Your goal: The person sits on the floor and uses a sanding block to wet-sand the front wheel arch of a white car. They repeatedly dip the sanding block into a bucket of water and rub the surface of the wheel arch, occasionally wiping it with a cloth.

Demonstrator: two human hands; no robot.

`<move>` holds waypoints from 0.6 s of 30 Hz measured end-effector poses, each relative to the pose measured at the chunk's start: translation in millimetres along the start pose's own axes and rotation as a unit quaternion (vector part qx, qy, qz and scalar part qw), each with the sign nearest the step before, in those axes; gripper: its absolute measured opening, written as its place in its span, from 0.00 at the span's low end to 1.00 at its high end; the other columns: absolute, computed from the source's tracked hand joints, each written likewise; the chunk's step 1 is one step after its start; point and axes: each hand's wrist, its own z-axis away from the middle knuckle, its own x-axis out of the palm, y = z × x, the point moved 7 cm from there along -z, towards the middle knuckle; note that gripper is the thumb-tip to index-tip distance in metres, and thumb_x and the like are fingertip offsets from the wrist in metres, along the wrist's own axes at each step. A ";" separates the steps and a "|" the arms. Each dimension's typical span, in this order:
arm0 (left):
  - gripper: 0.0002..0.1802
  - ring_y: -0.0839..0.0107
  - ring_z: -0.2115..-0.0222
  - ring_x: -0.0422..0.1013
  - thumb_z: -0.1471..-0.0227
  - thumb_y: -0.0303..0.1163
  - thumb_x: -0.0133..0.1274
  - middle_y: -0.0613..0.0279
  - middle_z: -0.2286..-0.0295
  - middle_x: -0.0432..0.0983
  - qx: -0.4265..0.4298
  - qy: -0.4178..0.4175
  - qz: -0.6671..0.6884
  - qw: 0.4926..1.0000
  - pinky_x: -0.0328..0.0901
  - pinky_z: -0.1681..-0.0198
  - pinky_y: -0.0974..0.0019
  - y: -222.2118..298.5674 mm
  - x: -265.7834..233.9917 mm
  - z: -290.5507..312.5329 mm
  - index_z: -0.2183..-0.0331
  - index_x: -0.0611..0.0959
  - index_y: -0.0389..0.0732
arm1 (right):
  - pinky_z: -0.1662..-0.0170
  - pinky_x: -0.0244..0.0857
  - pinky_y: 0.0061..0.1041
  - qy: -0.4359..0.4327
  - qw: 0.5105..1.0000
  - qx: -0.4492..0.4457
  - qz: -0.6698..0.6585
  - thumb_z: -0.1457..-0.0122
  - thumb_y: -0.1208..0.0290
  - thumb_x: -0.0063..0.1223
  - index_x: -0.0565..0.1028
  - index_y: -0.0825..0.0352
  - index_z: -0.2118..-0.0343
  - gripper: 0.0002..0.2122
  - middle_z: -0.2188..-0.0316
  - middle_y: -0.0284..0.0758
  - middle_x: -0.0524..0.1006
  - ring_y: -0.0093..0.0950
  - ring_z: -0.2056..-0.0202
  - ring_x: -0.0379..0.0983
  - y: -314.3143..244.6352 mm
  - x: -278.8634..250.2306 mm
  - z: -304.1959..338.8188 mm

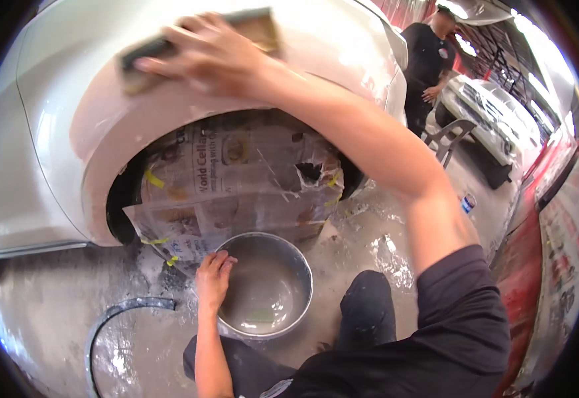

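My right hand [213, 56], blurred by motion, grips a long sanding block [256, 30] with a dark top and tan sides. The block lies against the pale car fender [97, 126], over the wheel arch, where a dull pinkish-beige patch shows. Low in front of me, my left hand [213, 278] is closed at the left rim of a round basin [308, 282]. Its fingertips curl over the rim. Murky grey water [263, 292] fills the basin's bottom, with a pale green shape dimly visible in it. Newspaper [236, 172] covers the wheel beneath the arch.
A curved dark strip [130, 305] lies on the wet grey floor [44, 312] at left. Yellow tape bits [153, 179] dot the newspaper. At the upper right stand a person in black [425, 66], a grey chair [452, 136] and another covered car [495, 119]. A can [468, 202] sits nearer.
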 end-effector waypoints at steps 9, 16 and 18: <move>0.10 0.52 0.59 0.79 0.45 0.32 0.61 0.55 0.60 0.82 0.031 -0.008 -0.014 0.999 0.73 0.57 0.57 -1.1 1.5 5.1 0.61 0.88 0.40 | 0.39 0.63 0.46 0.006 0.998 -0.040 -0.047 0.43 0.76 0.57 0.77 0.43 0.40 0.27 0.42 0.42 0.71 0.43 0.43 0.70 -10.0 -23.3 63.9; 0.11 0.52 0.60 0.80 0.45 0.33 0.61 0.54 0.59 0.82 0.018 -0.027 -0.025 0.999 0.73 0.56 0.55 -2.3 -8.3 12.7 0.60 0.88 0.40 | 0.40 0.64 0.44 0.026 0.994 -0.057 -0.086 0.43 0.72 0.59 0.77 0.52 0.41 0.24 0.48 0.46 0.74 0.45 0.45 0.70 -14.3 -23.3 29.0; 0.10 0.52 0.61 0.79 0.45 0.34 0.60 0.56 0.62 0.82 0.018 0.004 0.002 1.000 0.72 0.57 0.52 0.1 -3.7 10.2 0.62 0.88 0.42 | 0.40 0.65 0.46 0.039 0.994 -0.083 -0.055 0.43 0.71 0.61 0.78 0.48 0.41 0.24 0.45 0.45 0.73 0.45 0.44 0.71 -11.2 -25.9 46.1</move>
